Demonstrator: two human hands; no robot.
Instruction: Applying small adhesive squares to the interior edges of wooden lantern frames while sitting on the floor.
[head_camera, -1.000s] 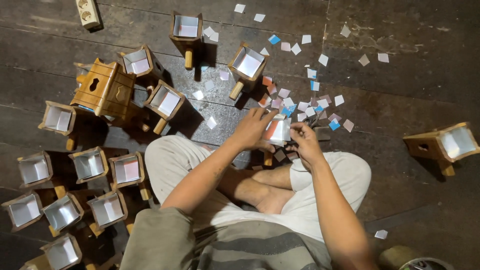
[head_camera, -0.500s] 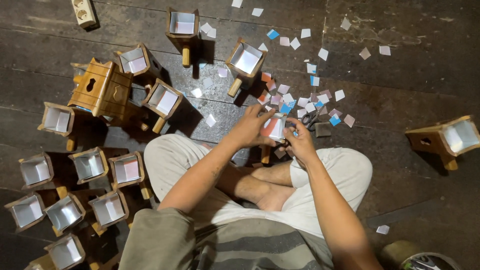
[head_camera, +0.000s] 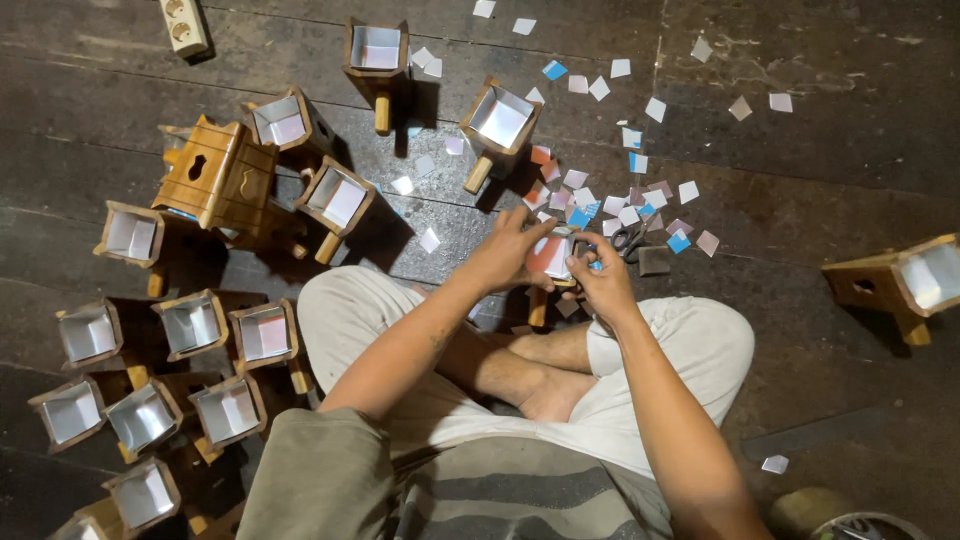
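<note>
While I scan from the left, I see a cluster of small wooden boxes (head_camera: 165, 385) with white paper linings on the dark plank floor (head_camera: 820, 150), each on a short peg. Above them sits a bigger yellow wooden house-shaped piece (head_camera: 215, 180), more lined boxes around it. At centre my left hand (head_camera: 505, 255) and right hand (head_camera: 595, 280) meet over one wooden box (head_camera: 550, 258), just past my crossed legs. Left fingers are clamped on its near side; right fingers are closed on its other edge, pressing a reddish paper lining inside. Scissors (head_camera: 630, 238) lie just beyond the right hand among scattered paper squares (head_camera: 610, 150), white, blue and pink. Far right, one more lined box (head_camera: 905, 285) lies well apart.
</note>
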